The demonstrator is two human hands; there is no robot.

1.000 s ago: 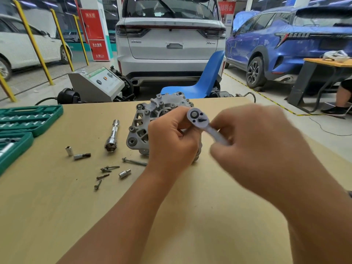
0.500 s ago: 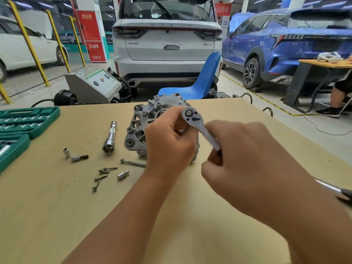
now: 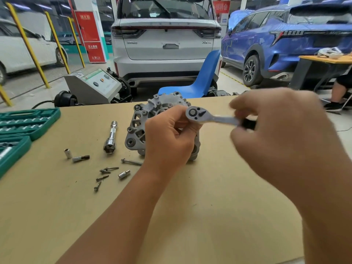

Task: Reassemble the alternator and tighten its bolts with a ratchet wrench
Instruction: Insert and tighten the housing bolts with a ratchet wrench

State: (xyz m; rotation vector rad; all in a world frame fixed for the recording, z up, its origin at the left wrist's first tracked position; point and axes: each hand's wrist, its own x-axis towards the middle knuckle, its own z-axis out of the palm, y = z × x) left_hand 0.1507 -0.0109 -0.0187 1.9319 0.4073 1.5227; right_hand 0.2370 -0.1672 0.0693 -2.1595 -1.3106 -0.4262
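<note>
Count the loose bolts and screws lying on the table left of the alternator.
5: one long bolt beside the alternator; two crossed screws; one below them; one nearest the camera. Hands may hide others.

— What can you read from where you stand?

— You have little. The red upright sign panel (image 3: 89, 35) behind the yellow posts carries white Chinese characters, too blurred to make out. The white car's tailgate (image 3: 165, 42) bears a small badge at its right that begins with "X"; the rest blurs. The red banner (image 3: 221, 6) has blurred characters too.
</note>
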